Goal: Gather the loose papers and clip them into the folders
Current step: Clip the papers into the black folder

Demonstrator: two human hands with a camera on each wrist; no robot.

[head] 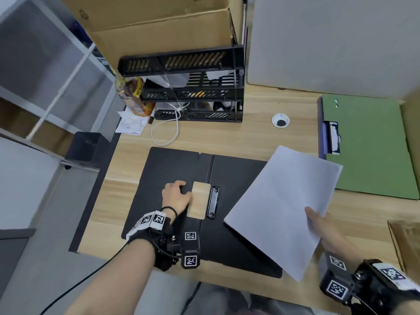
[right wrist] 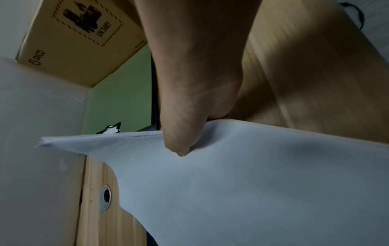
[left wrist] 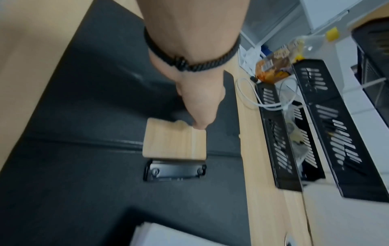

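Paper stack held tilted above the open black folder on the desk; my right hand pinches its near edge. My left hand grips the raised clip lever. Green folder lies far right.

Head view looks steeply down from above onto the desk; left wrist view rides close along the forearm toward the black folder, sharing its clip with the head view; right wrist view peers from under the palm, tight on the papers, also seen overhead
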